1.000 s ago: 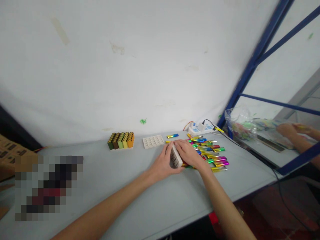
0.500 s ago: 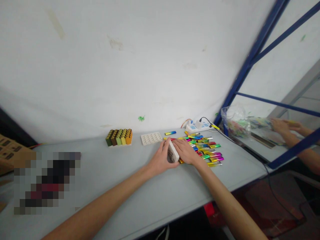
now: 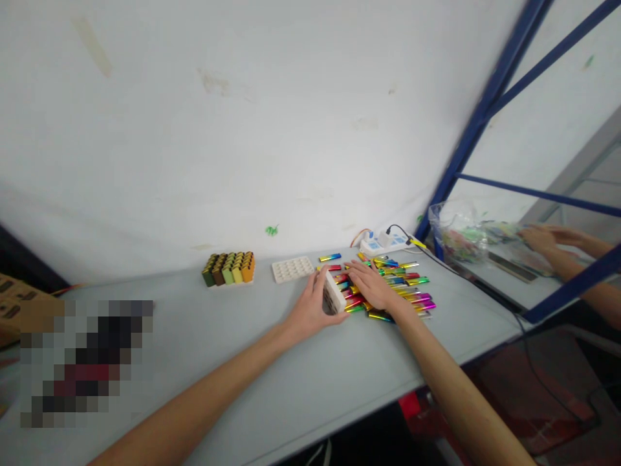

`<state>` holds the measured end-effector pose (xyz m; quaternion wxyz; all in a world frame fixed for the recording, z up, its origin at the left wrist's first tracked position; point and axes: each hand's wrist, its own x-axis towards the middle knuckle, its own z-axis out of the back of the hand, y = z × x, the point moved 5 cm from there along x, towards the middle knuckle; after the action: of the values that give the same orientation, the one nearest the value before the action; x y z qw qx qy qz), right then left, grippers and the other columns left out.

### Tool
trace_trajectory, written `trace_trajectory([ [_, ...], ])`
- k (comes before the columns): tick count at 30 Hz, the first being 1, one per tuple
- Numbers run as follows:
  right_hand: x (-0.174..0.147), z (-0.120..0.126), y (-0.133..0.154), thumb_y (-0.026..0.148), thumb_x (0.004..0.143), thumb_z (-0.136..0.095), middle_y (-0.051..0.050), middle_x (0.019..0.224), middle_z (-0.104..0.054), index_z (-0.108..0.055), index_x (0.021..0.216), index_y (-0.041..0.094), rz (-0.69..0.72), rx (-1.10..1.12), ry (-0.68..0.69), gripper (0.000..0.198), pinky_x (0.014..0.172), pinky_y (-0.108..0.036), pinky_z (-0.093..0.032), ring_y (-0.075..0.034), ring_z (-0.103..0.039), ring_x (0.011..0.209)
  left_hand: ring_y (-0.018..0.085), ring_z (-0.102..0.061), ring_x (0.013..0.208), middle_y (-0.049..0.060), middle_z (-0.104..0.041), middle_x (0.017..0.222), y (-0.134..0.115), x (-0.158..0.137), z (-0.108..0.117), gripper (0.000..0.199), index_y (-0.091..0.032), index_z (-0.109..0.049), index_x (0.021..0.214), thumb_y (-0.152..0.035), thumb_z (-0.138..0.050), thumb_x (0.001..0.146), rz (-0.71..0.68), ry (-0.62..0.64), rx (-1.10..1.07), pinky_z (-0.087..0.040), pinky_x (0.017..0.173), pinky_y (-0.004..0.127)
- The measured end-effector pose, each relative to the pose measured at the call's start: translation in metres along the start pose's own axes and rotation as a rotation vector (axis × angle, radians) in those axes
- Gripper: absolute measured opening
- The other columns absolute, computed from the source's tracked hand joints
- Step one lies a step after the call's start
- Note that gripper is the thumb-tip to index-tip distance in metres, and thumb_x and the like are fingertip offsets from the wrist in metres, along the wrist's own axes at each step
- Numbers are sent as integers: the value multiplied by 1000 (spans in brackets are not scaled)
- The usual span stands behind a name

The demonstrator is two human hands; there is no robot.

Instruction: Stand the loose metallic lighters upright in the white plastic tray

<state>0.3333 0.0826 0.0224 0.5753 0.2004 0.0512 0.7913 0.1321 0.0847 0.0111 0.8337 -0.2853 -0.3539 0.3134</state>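
Note:
My left hand (image 3: 309, 303) is closed around a white holed tray (image 3: 338, 292), which stands tipped up on its long edge. Its holes show on the side facing left. My right hand (image 3: 371, 283) lies with outstretched fingers on a pile of slim, shiny pieces (image 3: 400, 299) in gold, red, green, blue and purple, which look like lighters. Several of them lie with their ends against the tray's right face. Whether any end sits inside a hole is hidden.
A second white holed tray (image 3: 293, 269) lies flat near the wall. Left of it stands a filled block of green, brown, yellow and orange pieces (image 3: 229, 268). A power strip (image 3: 385, 243) with cables lies behind the pile. Another person's hands (image 3: 543, 238) are beyond the blue frame (image 3: 478, 133).
My right hand has drawn back slightly from the tray, uncovering shiny pieces between. The pieces have shifted in the pile. The tray remains upright in my left hand.

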Motion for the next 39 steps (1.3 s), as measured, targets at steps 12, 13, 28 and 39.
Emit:
trace_trajectory([
  [12, 4, 18, -16, 35, 108, -41, -16, 137, -71, -76, 118, 17, 66, 27, -214, 40, 118, -53, -44, -29, -61, 133, 36, -39, 152, 15, -36, 162, -4, 1, 3, 116, -27, -18, 165, -38, -90, 74, -2, -8, -14, -33, 127, 51],
  [13, 5, 21, -9, 35, 109, -41, -16, 136, -71, -76, 117, 17, 55, 33, -244, 40, 117, -52, -45, -29, -62, 132, 36, -39, 152, 15, -36, 162, -4, 1, 3, 116, -28, -18, 165, -38, -90, 74, -2, -6, -17, -33, 127, 51],
  [28, 15, -19, 53, 26, 110, -33, -15, 155, -57, -64, 142, 20, 138, -70, 73, 45, 125, -61, -25, -26, -49, 146, 34, -37, 154, 14, -36, 164, 4, 2, 2, 123, -31, -13, 166, -40, -93, 74, -81, -6, 2, -30, 128, 51],
  [39, 12, -7, 21, 32, 112, -32, -8, 157, -57, -61, 146, 26, 52, 45, 33, 46, 125, -57, -30, -25, -50, 146, 36, -37, 153, 15, -36, 163, 2, 2, 2, 118, -29, -13, 166, -37, -90, 77, -72, 6, 31, -32, 127, 52],
])
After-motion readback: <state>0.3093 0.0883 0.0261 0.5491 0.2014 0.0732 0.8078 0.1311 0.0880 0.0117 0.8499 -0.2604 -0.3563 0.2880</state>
